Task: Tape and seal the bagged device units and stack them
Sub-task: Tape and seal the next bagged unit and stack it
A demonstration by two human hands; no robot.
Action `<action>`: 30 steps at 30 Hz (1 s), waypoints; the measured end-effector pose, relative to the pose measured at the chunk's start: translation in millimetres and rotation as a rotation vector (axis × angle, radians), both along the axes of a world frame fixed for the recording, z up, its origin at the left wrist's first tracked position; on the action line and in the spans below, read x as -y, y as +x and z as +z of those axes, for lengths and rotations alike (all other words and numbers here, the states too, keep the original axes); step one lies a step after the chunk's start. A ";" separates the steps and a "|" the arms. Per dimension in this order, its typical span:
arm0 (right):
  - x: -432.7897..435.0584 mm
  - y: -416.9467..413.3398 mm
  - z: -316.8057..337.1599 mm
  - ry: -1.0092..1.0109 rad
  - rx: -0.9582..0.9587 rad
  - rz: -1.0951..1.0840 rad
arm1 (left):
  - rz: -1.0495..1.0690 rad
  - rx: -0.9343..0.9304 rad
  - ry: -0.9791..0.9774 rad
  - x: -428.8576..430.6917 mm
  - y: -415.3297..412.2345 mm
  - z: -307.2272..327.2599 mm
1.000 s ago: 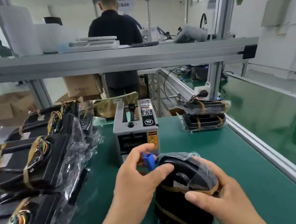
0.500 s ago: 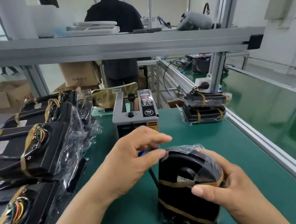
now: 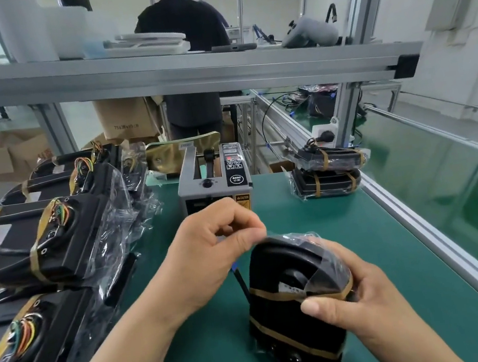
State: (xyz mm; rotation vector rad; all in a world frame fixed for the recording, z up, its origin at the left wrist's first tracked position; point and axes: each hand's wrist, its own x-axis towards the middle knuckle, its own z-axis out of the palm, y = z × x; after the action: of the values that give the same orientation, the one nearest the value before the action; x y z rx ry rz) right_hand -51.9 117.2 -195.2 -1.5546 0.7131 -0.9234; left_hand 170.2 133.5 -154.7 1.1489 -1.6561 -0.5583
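A black bagged device unit (image 3: 290, 304) stands upright on the green mat, wrapped with two brown tape bands. My right hand (image 3: 358, 308) grips its right side, thumb across the upper band. My left hand (image 3: 214, 254) hovers at the unit's top left corner, thumb and fingers pinching the clear bag film there. A black cable with a blue connector (image 3: 235, 271) hangs below my left hand. The grey tape dispenser (image 3: 215, 181) sits just behind my hands. Two sealed units (image 3: 326, 174) are stacked at the right rear.
Several bagged black units (image 3: 41, 237) with coloured wires crowd the left side of the mat. An aluminium rail (image 3: 441, 248) edges the bench on the right. A shelf beam (image 3: 187, 75) crosses overhead; a person (image 3: 184, 30) stands behind it, among cardboard boxes (image 3: 126, 116).
My left hand lifted from the blue connector to the bag's top edge, letting the connector drop beside the unit. The unit now stands more upright.
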 end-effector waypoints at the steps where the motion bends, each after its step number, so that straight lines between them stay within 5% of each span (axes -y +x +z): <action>1: -0.4 0.7 0.9 -0.004 -0.020 0.016 | 0.020 -0.011 -0.023 2.7 -2.1 1.8; 10: 2.0 1.2 10.3 -0.143 -0.165 -0.057 | 0.297 -0.089 -0.135 6.3 -19.2 -9.4; 17: 5.0 -4.8 10.5 -0.099 -0.104 -0.026 | -0.210 -0.013 0.103 10.5 4.5 6.7; 23: 9.2 -5.8 11.6 -0.139 -0.145 0.039 | -0.290 -0.042 0.181 17.9 1.4 20.1; 30: 13.6 -5.5 10.6 -0.126 -0.109 0.075 | -0.202 0.185 -0.015 18.9 -7.8 26.2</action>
State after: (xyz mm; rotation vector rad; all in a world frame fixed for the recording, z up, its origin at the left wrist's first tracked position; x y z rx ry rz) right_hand -57.4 103.6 -184.7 -1.7420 0.6791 -0.8457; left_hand 162.4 114.6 -128.5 1.0535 -1.9469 -0.5792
